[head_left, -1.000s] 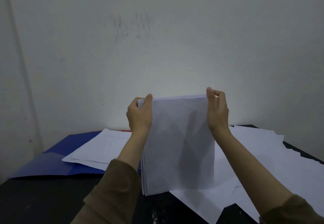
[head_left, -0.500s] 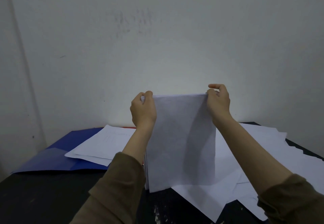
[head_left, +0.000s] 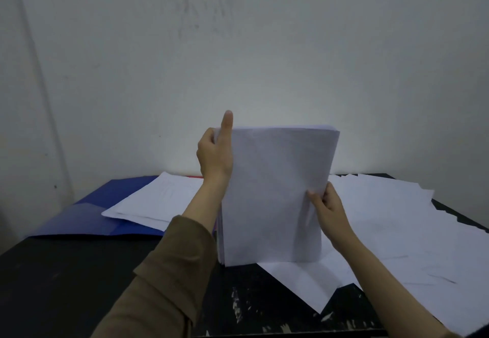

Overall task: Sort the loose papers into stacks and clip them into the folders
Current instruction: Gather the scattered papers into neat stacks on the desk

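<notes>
Down from the top corner, the right hand (head_left: 328,205) now pinches the stack (head_left: 275,194) mid-edge; left hand (head_left: 214,157) grips upper-left, thumb raised. Stack stands upright between them on the table (head_left: 66,271), blue folder (head_left: 87,216) leftward, nearer the left hand.

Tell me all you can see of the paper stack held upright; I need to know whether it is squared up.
The paper stack is a thick sheaf of white sheets, standing on its bottom edge on the black table. The left hand grips its upper left edge; the right hand pinches its right edge lower down. The top bows rightward, edges nearly flush.
</notes>
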